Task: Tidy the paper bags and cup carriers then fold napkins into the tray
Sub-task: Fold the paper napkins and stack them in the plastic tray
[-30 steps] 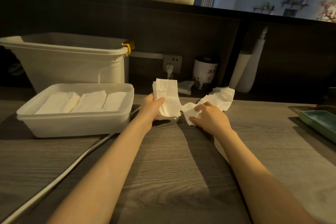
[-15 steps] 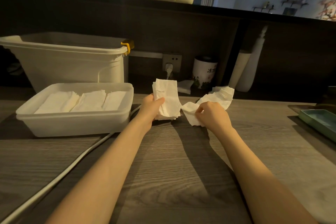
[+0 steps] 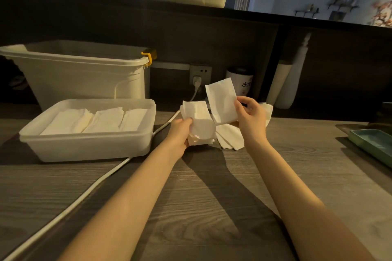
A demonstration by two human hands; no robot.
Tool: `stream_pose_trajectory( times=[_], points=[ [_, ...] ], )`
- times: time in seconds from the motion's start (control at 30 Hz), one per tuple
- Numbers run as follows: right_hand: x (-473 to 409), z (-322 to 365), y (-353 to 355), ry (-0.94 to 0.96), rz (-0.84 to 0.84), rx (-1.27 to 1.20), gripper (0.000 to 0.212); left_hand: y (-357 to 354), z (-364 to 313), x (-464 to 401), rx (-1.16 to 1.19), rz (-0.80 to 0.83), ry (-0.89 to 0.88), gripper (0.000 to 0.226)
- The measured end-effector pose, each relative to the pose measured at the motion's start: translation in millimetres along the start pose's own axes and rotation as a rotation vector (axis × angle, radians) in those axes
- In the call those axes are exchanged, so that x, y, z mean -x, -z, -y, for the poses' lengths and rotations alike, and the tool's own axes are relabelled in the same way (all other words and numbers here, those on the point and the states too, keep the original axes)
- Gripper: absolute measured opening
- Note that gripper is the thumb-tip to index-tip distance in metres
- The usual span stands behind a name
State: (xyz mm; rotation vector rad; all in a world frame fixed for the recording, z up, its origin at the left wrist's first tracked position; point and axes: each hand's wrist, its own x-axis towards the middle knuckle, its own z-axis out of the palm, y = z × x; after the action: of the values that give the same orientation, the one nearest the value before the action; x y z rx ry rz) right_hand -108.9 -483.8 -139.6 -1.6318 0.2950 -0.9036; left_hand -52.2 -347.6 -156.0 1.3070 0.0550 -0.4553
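Two hands work over the wooden surface (image 3: 201,197), and we read the layout as a small folding station. At ten o'clock from the hands sits the tray (image 3: 84,144), already lined with three rows of folded napkins, close enough, we judge, for a short carry. Our left hand (image 3: 180,133) clasps a stack of folded napkins (image 3: 198,121), kept together probably so they go in as one batch. Our right hand (image 3: 251,118) pinches a single napkin (image 3: 221,99) upright at its edge, lifted clear of the loose napkins (image 3: 231,136) lying at six o'clock beneath it, apparently ready to join the stack.
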Motion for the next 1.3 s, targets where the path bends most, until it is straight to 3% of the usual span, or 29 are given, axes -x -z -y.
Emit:
stream_pose_trajectory(
  times=[0.13,0.33,0.5,0.67,0.77,0.9,1.0,1.3],
  points=[
    [3,-2,-7,-0.149,0.121,-0.173,0.014,-6,0,6,0.137,0.065,0.092,0.031],
    [11,-17,-16,-0.209,0.167,0.024,0.014,-9,1,9,0.128,0.207,0.053,0.040],
    [11,-16,-16,-0.145,0.201,0.143,0.021,-10,5,8,-0.125,0.089,-0.059,0.047],
    [3,-19,-7,-0.021,0.156,0.298,0.024,-7,3,4,-0.170,-0.005,-0.126,0.045],
    [-3,-28,8,0.097,0.137,0.676,0.025,-3,0,2,-0.195,-0.052,-0.149,0.047],
    [-3,-35,15,0.070,0.334,1.072,0.037,1,-4,1,-0.187,-0.066,-0.145,0.047],
    [-2,-34,14,0.047,0.431,1.133,0.040,4,-5,0,-0.182,-0.073,-0.139,0.046],
    [1,-25,11,0.073,0.435,1.217,0.032,5,-5,-1,-0.187,-0.096,-0.140,0.045]
  ],
)
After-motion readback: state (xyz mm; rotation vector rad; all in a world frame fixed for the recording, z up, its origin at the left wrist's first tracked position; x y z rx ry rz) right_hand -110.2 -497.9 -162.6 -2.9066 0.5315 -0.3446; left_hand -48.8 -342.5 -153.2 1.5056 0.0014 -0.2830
